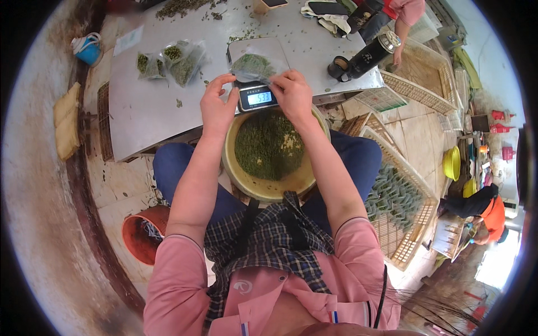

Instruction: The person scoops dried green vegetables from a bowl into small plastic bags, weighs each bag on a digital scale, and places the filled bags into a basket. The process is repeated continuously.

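A clear plastic bag of green tea-like leaves [253, 66] rests on the plate of a digital scale [274, 46], whose lit display faces me. My right hand [293, 96] pinches the bag's near right edge between thumb and fingers. On the other side, my left hand [217, 107] hovers by the scale's left edge, thumb and forefinger apart with nothing visible between them. Below my wrists, a wide yellowish basin [229, 154] stands between my knees. Loose green leaves [268, 147] fill much of its bottom.
Several filled clear bags [184, 66] lie left on the metal table [140, 109]. A black thermos [370, 56] stands at the right, its cup [338, 67] beside it. Plastic crates [417, 215] with green packets flank my right knee. An orange bucket [143, 238] sits left. Two other people work nearby.
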Action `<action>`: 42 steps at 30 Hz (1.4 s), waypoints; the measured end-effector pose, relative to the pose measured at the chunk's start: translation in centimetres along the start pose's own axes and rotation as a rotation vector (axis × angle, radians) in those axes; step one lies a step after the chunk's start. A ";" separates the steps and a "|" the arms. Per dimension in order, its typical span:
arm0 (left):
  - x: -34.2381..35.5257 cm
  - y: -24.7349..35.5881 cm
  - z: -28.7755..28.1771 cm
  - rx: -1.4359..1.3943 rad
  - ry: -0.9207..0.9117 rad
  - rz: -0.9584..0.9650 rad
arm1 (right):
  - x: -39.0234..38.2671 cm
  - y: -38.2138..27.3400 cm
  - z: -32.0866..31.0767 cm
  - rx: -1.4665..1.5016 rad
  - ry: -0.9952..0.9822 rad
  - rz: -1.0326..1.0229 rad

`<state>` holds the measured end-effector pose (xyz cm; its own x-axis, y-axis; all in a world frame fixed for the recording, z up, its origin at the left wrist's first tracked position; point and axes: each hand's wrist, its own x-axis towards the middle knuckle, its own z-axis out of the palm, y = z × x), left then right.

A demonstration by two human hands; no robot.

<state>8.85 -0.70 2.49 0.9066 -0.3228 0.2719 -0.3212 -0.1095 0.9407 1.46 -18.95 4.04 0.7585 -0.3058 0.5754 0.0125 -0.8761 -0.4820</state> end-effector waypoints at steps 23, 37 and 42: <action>-7.6 -0.7 4.6 -0.075 -0.506 -0.117 | -4.1 -6.2 -12.3 -0.127 -0.695 0.044; -13.6 11.7 10.7 -0.029 -0.888 -0.023 | -16.7 -3.8 -21.7 0.119 0.036 0.305; -12.5 11.6 12.4 -0.103 -0.889 0.072 | -25.1 -1.2 -30.4 -0.154 0.408 0.646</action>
<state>-9.63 -9.60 7.47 0.3249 -0.9389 0.1136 -0.3043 0.0100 0.9525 -37.39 -21.60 10.26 0.2843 -0.8602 0.4234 -0.4634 -0.5099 -0.7248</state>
